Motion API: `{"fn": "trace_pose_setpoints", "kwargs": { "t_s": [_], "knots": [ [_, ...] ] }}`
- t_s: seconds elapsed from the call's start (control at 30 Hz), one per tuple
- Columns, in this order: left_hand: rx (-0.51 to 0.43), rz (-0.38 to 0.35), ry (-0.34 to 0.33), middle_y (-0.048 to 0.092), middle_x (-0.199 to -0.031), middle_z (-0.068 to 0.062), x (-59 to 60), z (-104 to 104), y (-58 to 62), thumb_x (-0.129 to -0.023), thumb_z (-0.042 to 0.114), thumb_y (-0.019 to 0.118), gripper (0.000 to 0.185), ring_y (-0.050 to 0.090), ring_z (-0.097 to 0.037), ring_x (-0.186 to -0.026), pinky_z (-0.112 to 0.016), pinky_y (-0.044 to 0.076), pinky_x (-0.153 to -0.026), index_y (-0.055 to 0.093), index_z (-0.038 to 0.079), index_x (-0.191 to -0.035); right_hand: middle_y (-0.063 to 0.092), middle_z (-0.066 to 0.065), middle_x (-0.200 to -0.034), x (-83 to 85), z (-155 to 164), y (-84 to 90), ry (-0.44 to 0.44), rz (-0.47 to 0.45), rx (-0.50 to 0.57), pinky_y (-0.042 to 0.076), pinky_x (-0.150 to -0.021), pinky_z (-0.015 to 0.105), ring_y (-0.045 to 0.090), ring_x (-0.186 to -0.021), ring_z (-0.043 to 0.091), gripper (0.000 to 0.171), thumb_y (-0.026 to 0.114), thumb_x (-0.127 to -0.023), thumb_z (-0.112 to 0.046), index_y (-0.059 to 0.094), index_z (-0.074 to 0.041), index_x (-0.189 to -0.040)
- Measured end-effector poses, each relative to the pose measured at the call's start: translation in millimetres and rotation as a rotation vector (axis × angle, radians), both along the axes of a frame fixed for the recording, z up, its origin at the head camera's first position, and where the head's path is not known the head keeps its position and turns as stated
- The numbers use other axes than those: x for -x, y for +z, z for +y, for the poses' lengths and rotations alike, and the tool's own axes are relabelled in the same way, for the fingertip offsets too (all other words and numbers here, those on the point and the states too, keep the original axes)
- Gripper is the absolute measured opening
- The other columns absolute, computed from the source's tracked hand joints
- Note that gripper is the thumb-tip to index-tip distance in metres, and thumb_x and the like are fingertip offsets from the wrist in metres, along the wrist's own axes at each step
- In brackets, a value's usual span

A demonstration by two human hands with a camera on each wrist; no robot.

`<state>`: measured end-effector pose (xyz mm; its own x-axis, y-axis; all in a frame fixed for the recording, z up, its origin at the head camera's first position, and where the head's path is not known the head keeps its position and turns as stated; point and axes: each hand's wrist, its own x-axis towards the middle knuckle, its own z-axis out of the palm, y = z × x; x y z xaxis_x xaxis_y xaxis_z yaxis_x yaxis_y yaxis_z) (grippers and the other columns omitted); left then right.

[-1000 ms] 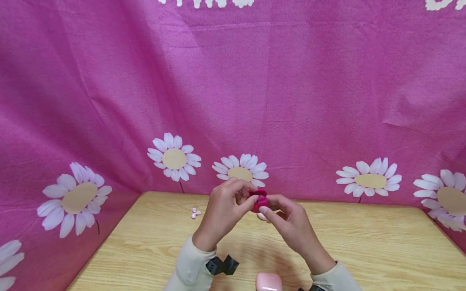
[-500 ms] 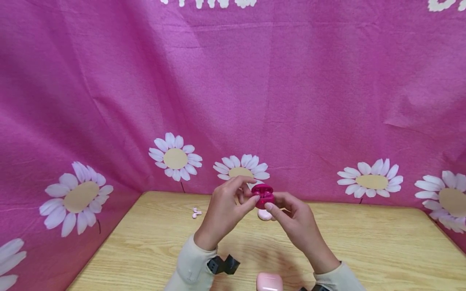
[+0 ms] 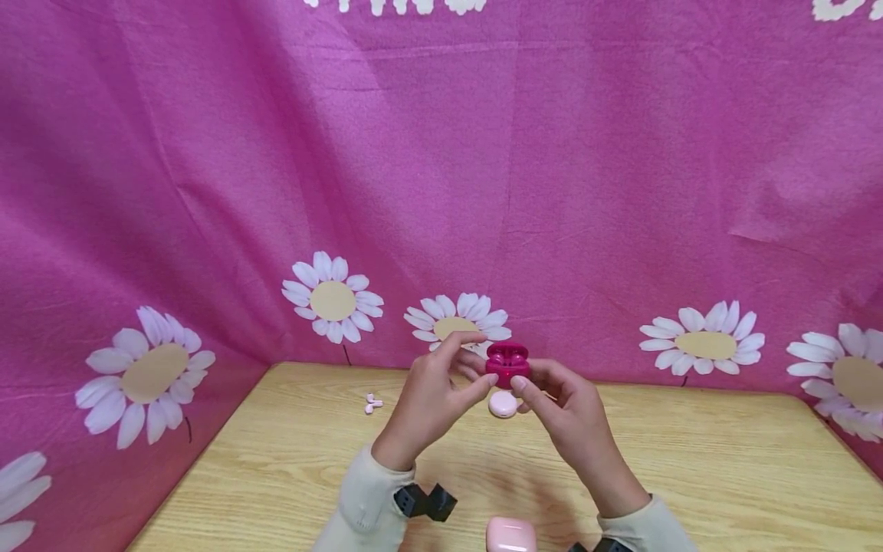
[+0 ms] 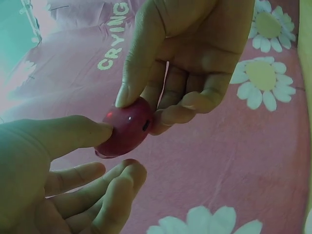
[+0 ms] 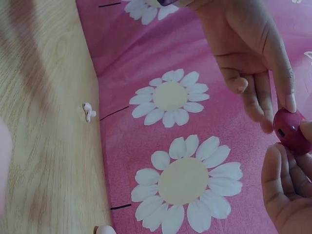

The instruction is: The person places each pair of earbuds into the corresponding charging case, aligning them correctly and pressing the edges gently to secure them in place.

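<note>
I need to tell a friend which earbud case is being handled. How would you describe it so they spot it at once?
Look above the far middle of the wooden table, where both hands meet. Between their fingertips sits the magenta earbud case, lid open. Unlike the pale pink cases lying on the table, it is deep magenta and held aloft.

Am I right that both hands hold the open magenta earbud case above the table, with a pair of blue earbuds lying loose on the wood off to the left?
Not quite: the loose earbuds are pale pink, not blue, as the head view shows. The rest holds: the left hand and right hand hold the open magenta earbud case above the table.
</note>
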<state>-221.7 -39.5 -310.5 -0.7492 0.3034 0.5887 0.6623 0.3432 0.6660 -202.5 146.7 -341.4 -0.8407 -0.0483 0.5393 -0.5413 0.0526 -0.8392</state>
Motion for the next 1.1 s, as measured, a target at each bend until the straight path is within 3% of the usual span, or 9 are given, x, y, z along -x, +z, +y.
{"fn": "trace_pose_setpoints", "kwargs": {
  "t_s": [0.27, 0.47, 0.7, 0.93, 1.1],
  "knots": [
    [-0.162, -0.197, -0.165, 0.071, -0.098, -0.014, 2.4, 4.3, -5.6, -0.086, 0.004, 0.071, 0.043, 0.069, -0.023, -0.085, -0.028, 0.057, -0.061, 0.057, 0.009, -0.126, 0.069, 0.008, -0.094, 0.1, 0.2, 0.7, 0.001, -0.025, 0.034, 0.057, -0.065, 0.031, 0.065, -0.078, 0.015, 0.023, 0.065, -0.09, -0.001, 0.063, 0.009, -0.11],
    [-0.246, -0.269, -0.217, 0.07, -0.102, -0.017, 4.1, 7.1, -7.6, -0.087, 0.003, 0.069, 0.045, 0.069, -0.024, -0.087, -0.03, 0.058, -0.07, 0.055, 0.006, -0.13, 0.07, 0.005, -0.089, 1.0, 1.3, 0.9, -0.011, -0.064, 0.06, 0.057, -0.066, 0.033, 0.067, -0.074, 0.017, 0.032, 0.066, -0.089, 0.0, 0.059, 0.008, -0.119],
    [-0.312, -0.303, -0.283, 0.067, -0.105, -0.023, 7.3, 8.5, -8.4, -0.089, -0.001, 0.066, 0.045, 0.069, -0.029, -0.09, -0.038, 0.058, -0.07, 0.052, 0.004, -0.132, 0.07, 0.005, -0.091, 1.7, 5.2, 1.7, 0.005, -0.049, 0.063, 0.057, -0.067, 0.032, 0.069, -0.076, 0.018, 0.044, 0.065, -0.09, -0.001, 0.052, 0.003, -0.132],
    [-0.308, -0.302, -0.284, 0.067, -0.104, -0.023, 7.8, 8.4, -8.9, -0.089, -0.001, 0.066, 0.045, 0.068, -0.034, -0.091, -0.035, 0.058, -0.07, 0.052, 0.004, -0.132, 0.071, 0.006, -0.094, 1.4, 5.6, 1.7, 0.012, -0.025, 0.058, 0.058, -0.066, 0.035, 0.068, -0.078, 0.017, 0.044, 0.064, -0.09, 0.001, 0.053, 0.003, -0.132],
    [-0.291, -0.29, -0.281, 0.067, -0.103, -0.023, 8.3, 8.1, -9.8, -0.089, -0.001, 0.065, 0.045, 0.068, -0.035, -0.089, -0.034, 0.058, -0.07, 0.053, 0.003, -0.132, 0.07, 0.015, -0.097, 1.1, 5.7, 2.0, 0.013, -0.002, 0.035, 0.057, -0.065, 0.034, 0.068, -0.08, 0.018, 0.046, 0.064, -0.09, 0.001, 0.052, -0.001, -0.134]
  ]
}}
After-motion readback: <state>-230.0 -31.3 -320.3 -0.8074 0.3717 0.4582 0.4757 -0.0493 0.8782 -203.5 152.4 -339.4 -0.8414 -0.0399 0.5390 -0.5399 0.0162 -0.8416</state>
